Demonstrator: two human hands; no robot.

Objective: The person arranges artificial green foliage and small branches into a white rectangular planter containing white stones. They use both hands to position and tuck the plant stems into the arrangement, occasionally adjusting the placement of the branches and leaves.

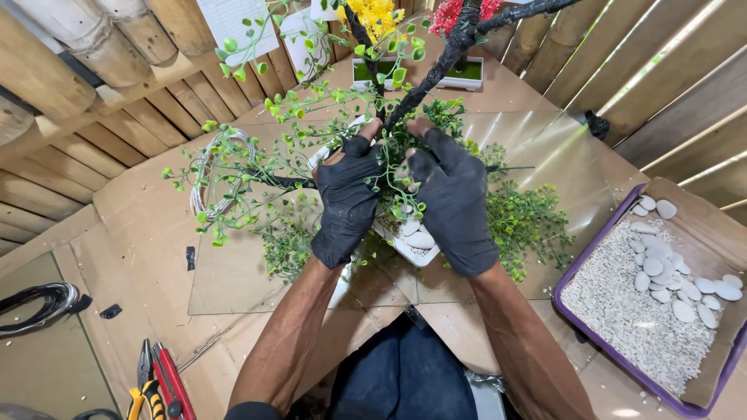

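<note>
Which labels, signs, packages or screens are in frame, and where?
Paper sheet: pinned to the bamboo wall, top left of centre; white rectangle with faint lines, too small to make out.
Second paper: just right of it, behind the green sprigs; white, partly hidden.
No screens or packages seen.

Matt cloth gloves (346, 198), rough cardboard (148, 225)

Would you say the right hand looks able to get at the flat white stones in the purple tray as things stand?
Probably yes: the right hand is at the artificial tree, and the flat white stones lie uncovered in the purple tray on that same side, with nothing standing between them.
</note>
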